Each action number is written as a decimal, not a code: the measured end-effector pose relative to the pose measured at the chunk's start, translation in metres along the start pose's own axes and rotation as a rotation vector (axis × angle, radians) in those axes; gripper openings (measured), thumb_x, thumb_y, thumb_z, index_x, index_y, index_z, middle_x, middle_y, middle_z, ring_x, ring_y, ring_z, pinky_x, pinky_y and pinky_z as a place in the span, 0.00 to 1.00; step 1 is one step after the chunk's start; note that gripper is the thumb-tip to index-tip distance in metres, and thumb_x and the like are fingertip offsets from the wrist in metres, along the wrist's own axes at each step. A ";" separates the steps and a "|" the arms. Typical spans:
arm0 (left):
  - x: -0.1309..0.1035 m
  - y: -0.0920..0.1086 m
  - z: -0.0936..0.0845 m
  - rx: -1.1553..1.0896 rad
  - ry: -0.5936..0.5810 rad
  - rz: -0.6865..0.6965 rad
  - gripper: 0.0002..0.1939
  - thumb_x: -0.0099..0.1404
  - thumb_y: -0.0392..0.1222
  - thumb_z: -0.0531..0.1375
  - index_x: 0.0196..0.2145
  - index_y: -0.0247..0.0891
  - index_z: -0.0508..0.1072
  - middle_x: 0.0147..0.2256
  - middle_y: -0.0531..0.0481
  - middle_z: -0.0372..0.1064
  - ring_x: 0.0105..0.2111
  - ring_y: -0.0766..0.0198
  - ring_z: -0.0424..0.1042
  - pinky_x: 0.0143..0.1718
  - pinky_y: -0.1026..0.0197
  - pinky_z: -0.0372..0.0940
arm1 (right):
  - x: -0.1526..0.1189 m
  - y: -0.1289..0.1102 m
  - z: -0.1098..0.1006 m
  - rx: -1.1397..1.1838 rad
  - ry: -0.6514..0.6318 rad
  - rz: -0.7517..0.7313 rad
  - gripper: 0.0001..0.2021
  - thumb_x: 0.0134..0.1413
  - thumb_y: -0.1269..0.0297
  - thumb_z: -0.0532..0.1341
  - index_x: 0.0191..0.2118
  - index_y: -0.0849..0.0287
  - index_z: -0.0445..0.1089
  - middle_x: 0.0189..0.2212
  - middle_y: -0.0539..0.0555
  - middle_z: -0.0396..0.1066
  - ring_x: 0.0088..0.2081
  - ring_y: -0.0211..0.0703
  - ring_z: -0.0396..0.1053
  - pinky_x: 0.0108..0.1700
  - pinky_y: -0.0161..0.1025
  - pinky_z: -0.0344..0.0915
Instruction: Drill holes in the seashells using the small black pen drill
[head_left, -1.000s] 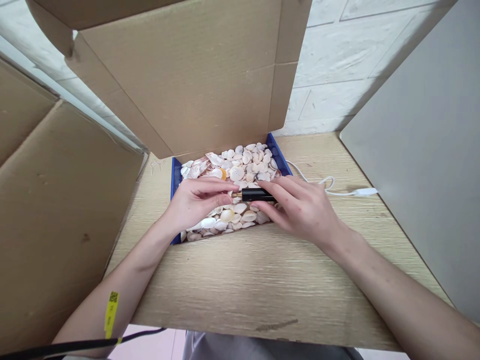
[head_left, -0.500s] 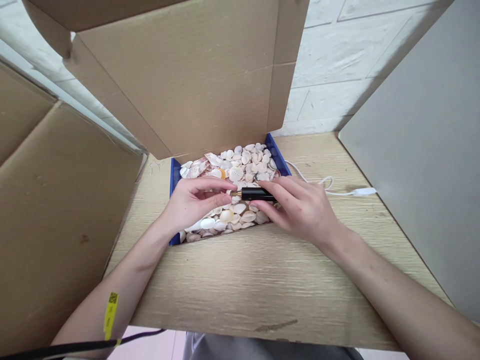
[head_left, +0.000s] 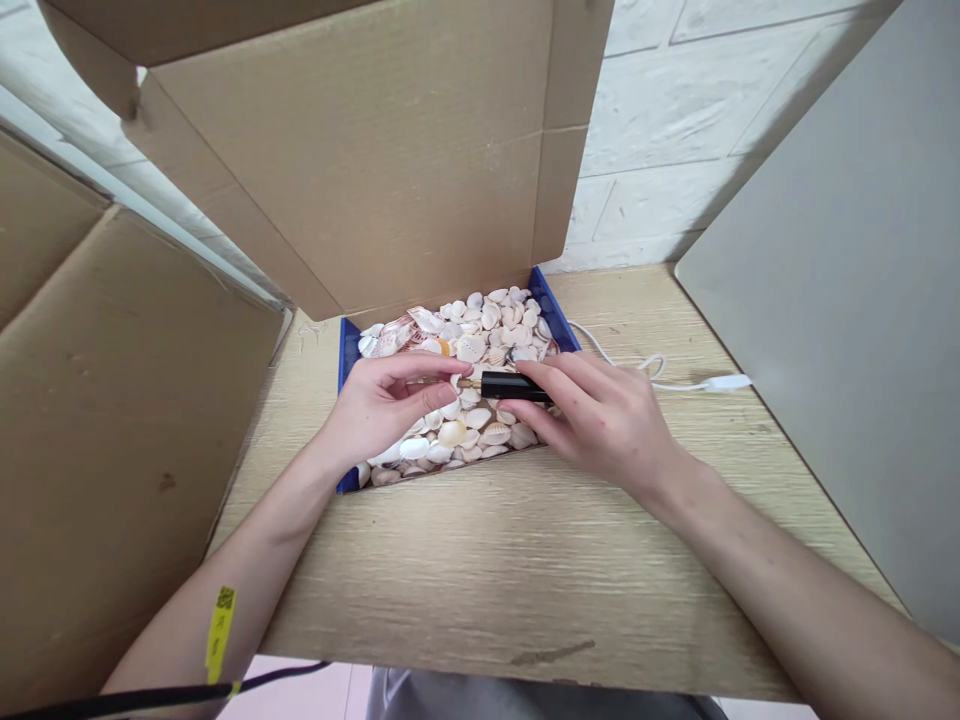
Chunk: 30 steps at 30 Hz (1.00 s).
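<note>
My right hand is closed round a black mini electric drill, held level with its brass-coloured tip pointing left. Facing that tip, my left hand pinches a small pale seashell between thumb and fingers; most of this shell is hidden. The drill tip is at or very near the shell, and I cannot tell whether it touches. Below both hands, many white, cream and brownish seashells fill a shallow box with blue side walls.
The box's cardboard lid stands up behind it. A white cable runs right across the wooden table. Cardboard stands on the left, a grey panel on the right. A dark cable with a yellow tag crosses the lower left.
My left fingers have shifted slightly left, showing a bit more of the drill's brass tip. My right hand keeps its hold on the drill, almost unmoved.
</note>
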<state>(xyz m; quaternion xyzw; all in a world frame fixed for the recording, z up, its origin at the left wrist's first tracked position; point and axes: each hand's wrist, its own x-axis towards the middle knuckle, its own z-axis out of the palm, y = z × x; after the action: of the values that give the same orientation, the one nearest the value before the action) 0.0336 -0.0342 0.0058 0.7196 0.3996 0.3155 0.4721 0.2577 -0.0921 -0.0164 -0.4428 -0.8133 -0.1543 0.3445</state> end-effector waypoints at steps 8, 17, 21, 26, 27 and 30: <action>-0.001 0.005 0.001 -0.100 0.003 -0.042 0.12 0.55 0.38 0.68 0.39 0.41 0.79 0.40 0.48 0.76 0.41 0.62 0.74 0.43 0.61 0.70 | 0.001 -0.001 -0.001 -0.004 0.016 -0.007 0.13 0.58 0.58 0.60 0.43 0.62 0.68 0.32 0.54 0.74 0.33 0.41 0.71 0.33 0.36 0.66; 0.000 0.008 0.004 -0.134 -0.001 -0.077 0.12 0.51 0.39 0.70 0.35 0.39 0.79 0.39 0.47 0.77 0.39 0.61 0.76 0.42 0.59 0.72 | 0.001 0.001 -0.001 -0.003 0.042 -0.037 0.14 0.57 0.61 0.62 0.45 0.66 0.67 0.33 0.56 0.74 0.33 0.42 0.71 0.32 0.38 0.65; -0.001 0.008 0.004 -0.206 -0.003 -0.172 0.11 0.51 0.38 0.70 0.34 0.39 0.78 0.36 0.48 0.79 0.35 0.62 0.77 0.39 0.61 0.73 | 0.000 0.002 -0.001 -0.018 0.043 -0.049 0.14 0.56 0.62 0.62 0.46 0.64 0.66 0.34 0.56 0.74 0.34 0.43 0.70 0.33 0.38 0.64; 0.000 0.007 0.003 -0.226 0.060 -0.134 0.10 0.52 0.37 0.70 0.34 0.38 0.78 0.36 0.49 0.79 0.36 0.62 0.78 0.41 0.62 0.73 | 0.001 0.007 -0.004 -0.075 0.080 -0.011 0.13 0.56 0.63 0.62 0.46 0.61 0.66 0.36 0.56 0.74 0.33 0.43 0.68 0.36 0.40 0.65; 0.001 0.006 0.003 -0.232 0.072 -0.134 0.10 0.53 0.38 0.70 0.35 0.38 0.78 0.36 0.48 0.79 0.37 0.62 0.78 0.42 0.61 0.73 | 0.001 0.008 -0.004 -0.077 0.089 -0.006 0.13 0.56 0.63 0.62 0.46 0.60 0.66 0.36 0.56 0.74 0.34 0.43 0.68 0.36 0.40 0.65; 0.002 0.006 0.003 -0.261 0.083 -0.151 0.11 0.54 0.39 0.69 0.36 0.38 0.78 0.36 0.48 0.79 0.37 0.61 0.78 0.43 0.60 0.73 | 0.002 0.009 -0.005 -0.087 0.104 -0.009 0.13 0.56 0.62 0.62 0.46 0.60 0.66 0.34 0.56 0.74 0.34 0.43 0.67 0.36 0.40 0.65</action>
<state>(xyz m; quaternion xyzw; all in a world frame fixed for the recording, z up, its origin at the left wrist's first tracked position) 0.0386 -0.0348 0.0106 0.6063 0.4274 0.3578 0.5672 0.2670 -0.0884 -0.0113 -0.4450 -0.7888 -0.2139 0.3661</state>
